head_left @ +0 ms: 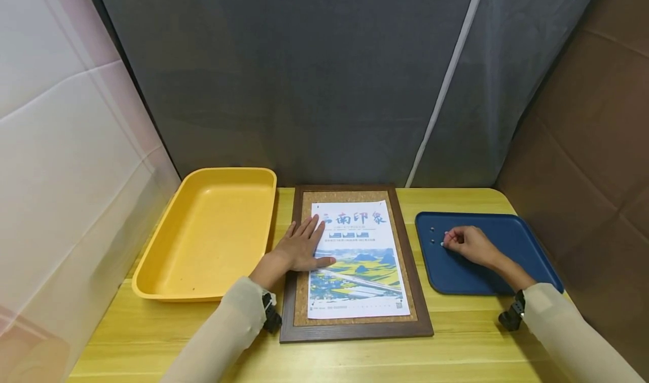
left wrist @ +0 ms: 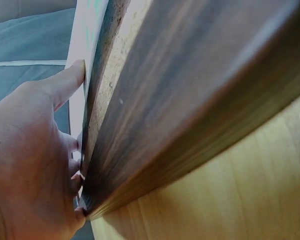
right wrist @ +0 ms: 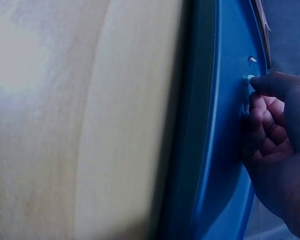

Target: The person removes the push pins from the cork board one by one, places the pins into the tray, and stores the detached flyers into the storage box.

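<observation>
A printed poster [head_left: 357,281] lies on a cork board [head_left: 362,322] with a dark brown wooden frame [left wrist: 155,95]. My left hand [head_left: 301,248] rests with spread fingers on the poster's left side and the board's left edge; its thumb presses the paper. Over the blue tray [head_left: 487,281], my right hand [head_left: 471,245] has its fingers curled. At its thumb tip it pinches a small pale thumbtack [right wrist: 250,78], partly hidden by the thumb. Two small metallic thumbtacks [head_left: 432,235] sit on the tray just left of the fingertips. Small dark marks show near the poster's corners.
A large yellow tray [head_left: 203,236] stands left of the board, with a few dark specks near its front. Everything lies on a yellow wood-grain table [head_left: 365,363]. A grey curtain [head_left: 284,90] hangs behind; a brown sheet [head_left: 598,146] borders the right side.
</observation>
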`<state>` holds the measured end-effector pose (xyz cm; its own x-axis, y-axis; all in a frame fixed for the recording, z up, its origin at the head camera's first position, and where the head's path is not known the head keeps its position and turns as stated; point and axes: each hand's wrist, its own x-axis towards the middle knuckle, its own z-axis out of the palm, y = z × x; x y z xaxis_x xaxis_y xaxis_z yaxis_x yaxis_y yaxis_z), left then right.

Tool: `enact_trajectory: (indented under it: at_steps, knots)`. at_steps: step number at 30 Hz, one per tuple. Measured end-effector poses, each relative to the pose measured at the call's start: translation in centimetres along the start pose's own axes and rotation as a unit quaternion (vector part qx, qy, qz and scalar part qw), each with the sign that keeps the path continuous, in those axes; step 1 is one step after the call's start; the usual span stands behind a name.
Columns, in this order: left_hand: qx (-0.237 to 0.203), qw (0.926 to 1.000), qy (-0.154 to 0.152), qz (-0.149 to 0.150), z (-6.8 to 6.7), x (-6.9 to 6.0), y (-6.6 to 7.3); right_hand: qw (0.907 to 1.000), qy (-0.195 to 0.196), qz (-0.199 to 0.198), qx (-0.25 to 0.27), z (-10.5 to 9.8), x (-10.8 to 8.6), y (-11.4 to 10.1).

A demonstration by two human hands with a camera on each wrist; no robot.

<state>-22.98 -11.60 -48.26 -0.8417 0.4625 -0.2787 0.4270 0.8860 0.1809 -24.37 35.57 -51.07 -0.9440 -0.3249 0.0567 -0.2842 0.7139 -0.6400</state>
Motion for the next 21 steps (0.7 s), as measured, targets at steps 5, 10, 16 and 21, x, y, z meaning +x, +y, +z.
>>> enact_trajectory:
  at_steps: [5, 10, 16, 21]
  knots:
    - [-0.016, 0.9996, 0.022, 0.005, -0.2, -0.2, 0.0, 1.0000, 0.003, 0.005, -0.006, 0.0, 0.0, -0.3]
    - [-0.064, 0.9963, 0.057, 0.003, -0.5, -0.4, 0.3, 0.9995, 0.026, 0.003, -0.016, 0.2, 0.1, -0.6]
    - [-0.119, 0.9881, 0.096, -0.015, -1.0, -0.6, 0.9, 0.9973, 0.061, 0.003, -0.040, 0.6, 0.3, -2.2]
    - [-0.161, 0.9777, 0.130, -0.036, -1.4, -0.7, 1.3, 0.9967, 0.071, 0.007, -0.038, 1.3, 0.5, -4.5]
